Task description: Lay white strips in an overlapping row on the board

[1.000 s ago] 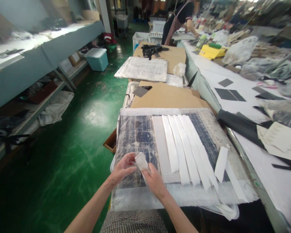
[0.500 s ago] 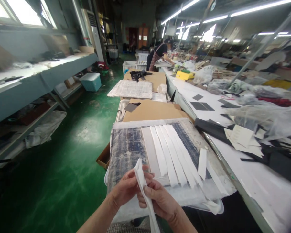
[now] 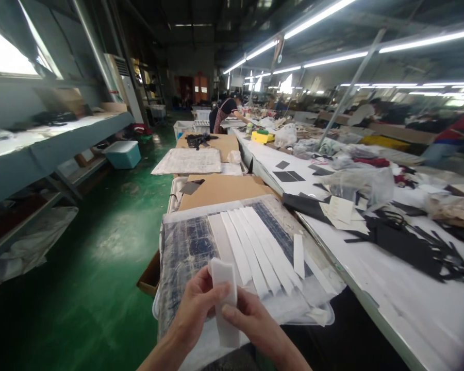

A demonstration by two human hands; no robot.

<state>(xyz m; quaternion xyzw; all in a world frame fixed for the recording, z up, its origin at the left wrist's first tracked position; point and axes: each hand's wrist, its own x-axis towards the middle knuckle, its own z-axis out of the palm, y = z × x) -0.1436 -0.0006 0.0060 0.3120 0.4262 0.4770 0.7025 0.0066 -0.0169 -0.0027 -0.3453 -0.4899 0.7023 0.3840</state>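
A white fabric strip (image 3: pixel 224 299) stands upright between both my hands at the bottom centre. My left hand (image 3: pixel 195 309) grips its left edge with thumb and fingers closed on it. My right hand (image 3: pixel 251 322) pinches its right edge. Behind the hands lies a dark printed board under clear plastic (image 3: pixel 185 250). Several white strips (image 3: pixel 251 247) lie side by side on that board, slanting away, and one shorter strip (image 3: pixel 298 249) lies apart at the right.
Brown cardboard (image 3: pixel 220 188) and a grey sheet (image 3: pixel 187 161) lie farther along the bench. A long white table (image 3: pixel 375 268) with black pieces runs along the right. Green floor (image 3: pixel 100 242) and shelving lie left. A person (image 3: pixel 226 111) works far back.
The camera has tilted up, showing more of the hall. The strip, first low over the board, then hanging edge-on, is now turned flat toward me and held higher.
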